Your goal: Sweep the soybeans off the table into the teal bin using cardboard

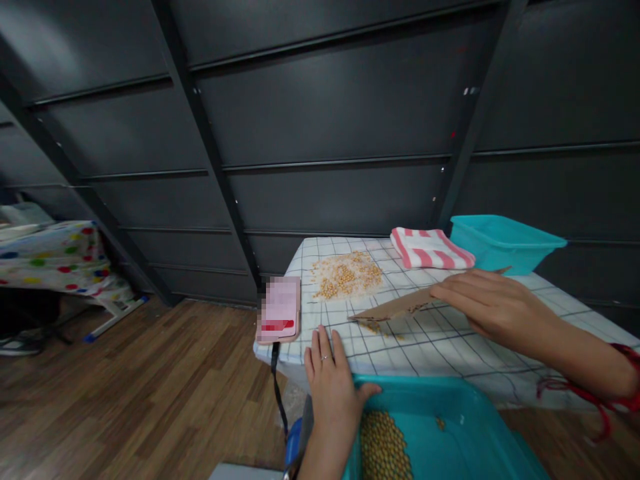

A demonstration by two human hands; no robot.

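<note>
My right hand [487, 303] is closed on a flat brown piece of cardboard [400, 305], which slants down over the checked tablecloth with its lower edge near a few yellow beans [373, 327]. My left hand [333, 383] lies with fingers stretched over the near edge of the cloth, its thumb on the rim of a teal plastic bin [475, 413]. Greenish-yellow beans [384, 443] fill the bin's left side. Farther back on the cloth is a spread of yellow beans [347, 275] mixed with small whitish bits.
A pink phone [281, 307] lies at the table's left edge, a black strap [277, 380] hanging below. Behind the cardboard are a folded pink-and-white striped towel [433, 249] and a second teal bin [505, 243]. A dark panelled wall [330, 120] stands behind the table.
</note>
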